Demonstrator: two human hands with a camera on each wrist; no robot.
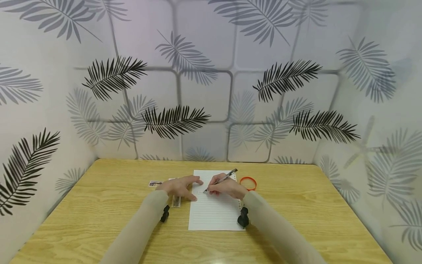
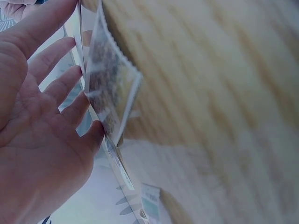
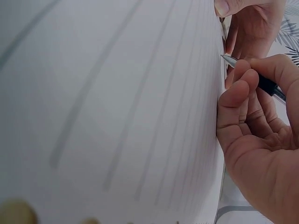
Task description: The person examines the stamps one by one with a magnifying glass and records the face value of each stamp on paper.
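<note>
While your right hand [image 1: 227, 187] pinches a pen [image 1: 231, 173] between thumb and fingers, its tip points down at the upper left part of a lined sheet [image 1: 215, 216]. Whether the tip touches the paper or sits just above it, you cannot tell from these views. A few faint marks [image 1: 199, 192] show on the sheet just left of the tip. The sheet lies flat on the bench [image 1: 99, 212] in front of you, its row of binding holes along the right edge.

Your left hand [image 1: 179, 186] grips nothing; its fingers are spread wide, with thumb and index finger reaching over the sheet's left margin. Beneath and beside that hand, you have a small picture slip [image 1: 176, 201] with a serrated pale border, near the sheet's left edge. Another slip [image 1: 155, 183] lies farther left. A red ring [image 1: 255, 182] rests just beyond the sheet's right edge, near your right wrist. Behind the bench, you face a leaf-patterned wall [image 1: 204, 95].
</note>
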